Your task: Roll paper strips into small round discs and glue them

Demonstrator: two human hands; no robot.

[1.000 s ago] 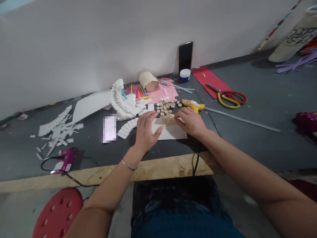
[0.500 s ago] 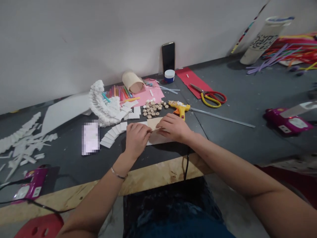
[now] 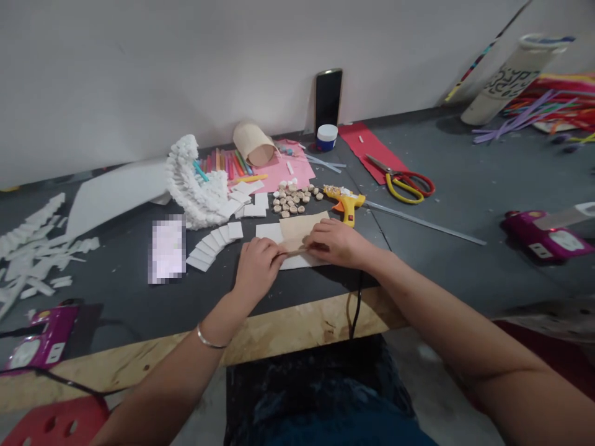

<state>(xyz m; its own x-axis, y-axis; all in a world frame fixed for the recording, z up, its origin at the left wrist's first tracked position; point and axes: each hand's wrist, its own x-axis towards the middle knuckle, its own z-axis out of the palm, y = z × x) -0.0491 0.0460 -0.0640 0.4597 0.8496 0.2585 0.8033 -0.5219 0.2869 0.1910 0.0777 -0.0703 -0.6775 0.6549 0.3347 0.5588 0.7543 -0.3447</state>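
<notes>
My left hand (image 3: 257, 264) pinches the near left edge of a tan sheet of paper (image 3: 304, 228). At the near right edge of that sheet, my right hand (image 3: 337, 243) has its fingers closed on it too. Between the hands the near edge looks rolled or folded over. Under the tan paper lies a white sheet (image 3: 268, 231), partly covered by both hands. Just beyond are several small tan rolled pieces (image 3: 290, 199) and a yellow glue gun (image 3: 346, 204). A curved row of white squares (image 3: 214, 245) lies left of my left hand.
A white fluffy curved piece (image 3: 198, 192) stands at the back left. Scissors (image 3: 404, 186) rest partly on red paper (image 3: 360, 145). A phone (image 3: 328, 99) leans on the wall behind a small jar (image 3: 326, 137). Purple power strips (image 3: 548, 235) lie at both sides.
Both hands have drawn toward the near edge of the tan paper, so more of its surface shows beyond them. The view has shifted slightly.
</notes>
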